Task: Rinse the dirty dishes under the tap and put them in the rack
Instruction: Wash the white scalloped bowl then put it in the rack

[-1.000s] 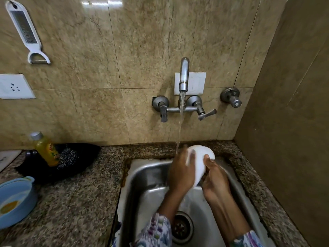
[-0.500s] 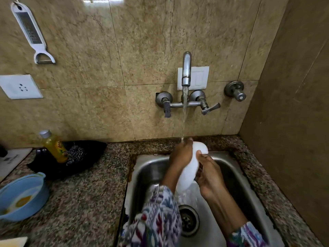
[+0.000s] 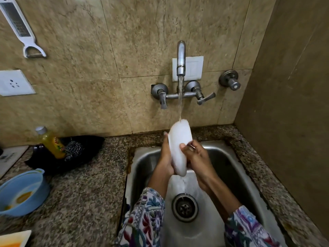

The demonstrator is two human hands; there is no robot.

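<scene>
Left hand [image 3: 164, 157] and right hand [image 3: 195, 157] are gripping white dish [image 3: 179, 148] edge-on over sink [image 3: 236, 168] back edge, long axis upright, top under tap [image 3: 181, 57] stream, wet, glossy.

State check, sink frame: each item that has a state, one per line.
tap: running
white dish: on edge under the stream
left hand: holds dish
right hand: holds dish
sink: wet, drain open
blue bowl: dirty, on counter
yellow bottle: capped
</scene>
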